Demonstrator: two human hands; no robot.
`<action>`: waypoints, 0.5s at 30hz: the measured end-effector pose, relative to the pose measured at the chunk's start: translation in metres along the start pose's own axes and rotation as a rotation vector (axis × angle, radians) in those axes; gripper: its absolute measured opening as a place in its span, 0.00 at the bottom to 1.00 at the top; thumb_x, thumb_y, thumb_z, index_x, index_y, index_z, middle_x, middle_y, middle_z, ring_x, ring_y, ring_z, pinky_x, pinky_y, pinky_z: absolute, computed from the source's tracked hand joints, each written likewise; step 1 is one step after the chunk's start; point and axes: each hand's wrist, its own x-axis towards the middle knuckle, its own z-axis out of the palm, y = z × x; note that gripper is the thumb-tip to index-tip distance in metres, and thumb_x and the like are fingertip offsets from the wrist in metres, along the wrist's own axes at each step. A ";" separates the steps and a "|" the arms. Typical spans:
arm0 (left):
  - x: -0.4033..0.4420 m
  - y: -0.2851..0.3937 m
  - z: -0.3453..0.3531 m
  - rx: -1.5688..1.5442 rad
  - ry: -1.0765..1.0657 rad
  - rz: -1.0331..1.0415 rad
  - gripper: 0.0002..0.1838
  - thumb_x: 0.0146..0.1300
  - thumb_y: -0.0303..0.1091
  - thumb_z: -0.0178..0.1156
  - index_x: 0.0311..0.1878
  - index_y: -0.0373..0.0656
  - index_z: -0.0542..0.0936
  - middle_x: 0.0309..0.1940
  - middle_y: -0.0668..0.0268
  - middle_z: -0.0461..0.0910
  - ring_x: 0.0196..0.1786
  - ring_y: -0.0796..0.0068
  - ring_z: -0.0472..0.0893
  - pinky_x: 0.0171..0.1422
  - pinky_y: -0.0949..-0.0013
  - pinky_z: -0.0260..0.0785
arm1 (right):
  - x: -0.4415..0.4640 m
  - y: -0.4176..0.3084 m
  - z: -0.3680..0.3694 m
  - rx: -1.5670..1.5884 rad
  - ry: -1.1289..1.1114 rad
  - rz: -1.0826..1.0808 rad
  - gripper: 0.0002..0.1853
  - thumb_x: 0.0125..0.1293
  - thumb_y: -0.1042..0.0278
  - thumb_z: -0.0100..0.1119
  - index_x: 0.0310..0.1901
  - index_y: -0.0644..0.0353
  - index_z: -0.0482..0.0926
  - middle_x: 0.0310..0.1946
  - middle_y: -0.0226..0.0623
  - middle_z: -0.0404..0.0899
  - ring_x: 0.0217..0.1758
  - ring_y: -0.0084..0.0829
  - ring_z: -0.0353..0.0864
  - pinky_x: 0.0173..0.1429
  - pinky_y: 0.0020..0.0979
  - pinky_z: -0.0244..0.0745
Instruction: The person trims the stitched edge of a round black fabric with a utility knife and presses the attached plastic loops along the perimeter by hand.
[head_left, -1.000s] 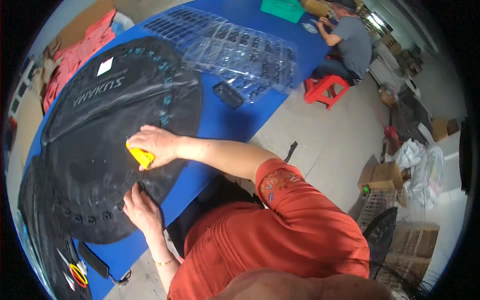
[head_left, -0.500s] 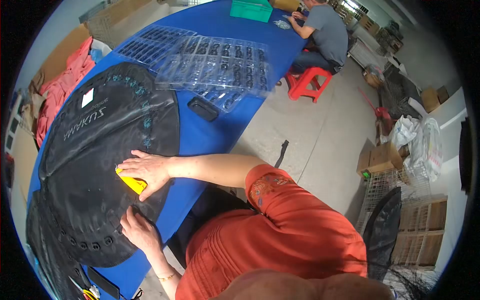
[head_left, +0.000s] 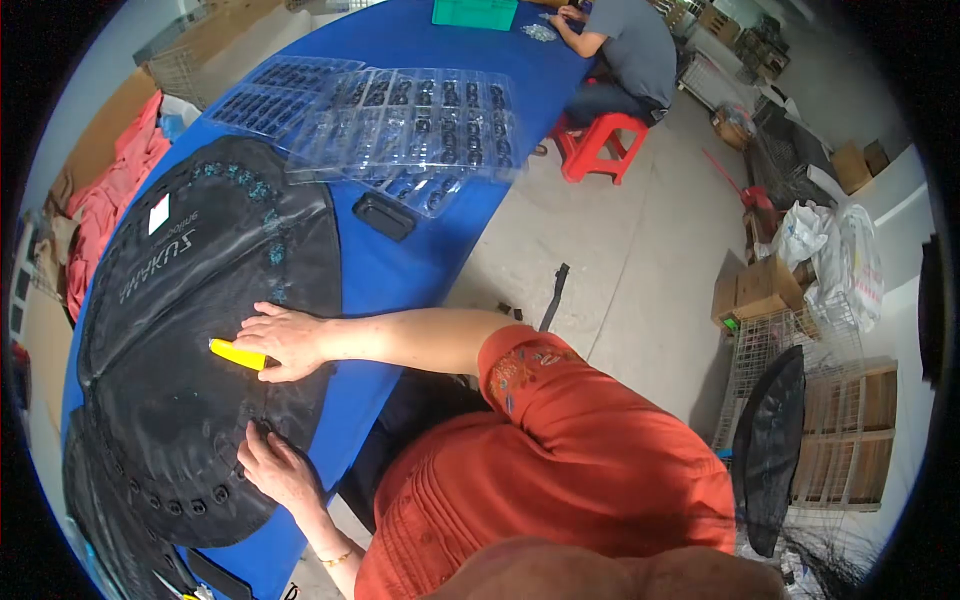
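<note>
The yellow tool (head_left: 237, 354) has turned to lie more sideways, and the right hand (head_left: 290, 345) has moved with it (the whole view has shifted a bit too). The tool is on the big black mat (head_left: 150, 400), which lies on the blue counter (head_left: 440, 260). The right hand's fingers are a little spread and bent over the tool's near end, maybe to press and guide it. The left hand (head_left: 283, 472) has its fingers half open, close to the mat's edge, maybe to keep it from sliding. The little black rings (head_left: 174, 507) sit along that edge, and clear trays (head_left: 420, 130) lie beyond the mat by a black dish (head_left: 385, 217).

The right hand hides part of the tool, so I can't tell what kind it is. I can't see if anything is under the left fingertips. The other person (head_left: 635, 60) is cut off at the top.
</note>
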 end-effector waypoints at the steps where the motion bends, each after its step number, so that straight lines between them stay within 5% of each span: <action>1: 0.000 0.000 0.000 0.026 -0.014 0.005 0.18 0.75 0.34 0.55 0.63 0.40 0.77 0.56 0.50 0.76 0.53 0.47 0.78 0.57 0.51 0.69 | 0.001 -0.003 -0.006 0.034 -0.068 0.039 0.36 0.63 0.50 0.67 0.68 0.62 0.71 0.64 0.47 0.76 0.71 0.45 0.70 0.79 0.56 0.51; 15: 0.005 0.007 0.001 0.038 -0.048 -0.024 0.18 0.74 0.33 0.56 0.64 0.38 0.75 0.54 0.48 0.75 0.53 0.45 0.77 0.57 0.50 0.70 | 0.004 -0.003 -0.007 0.062 -0.091 0.084 0.34 0.60 0.54 0.68 0.66 0.60 0.72 0.62 0.46 0.78 0.72 0.46 0.71 0.79 0.56 0.54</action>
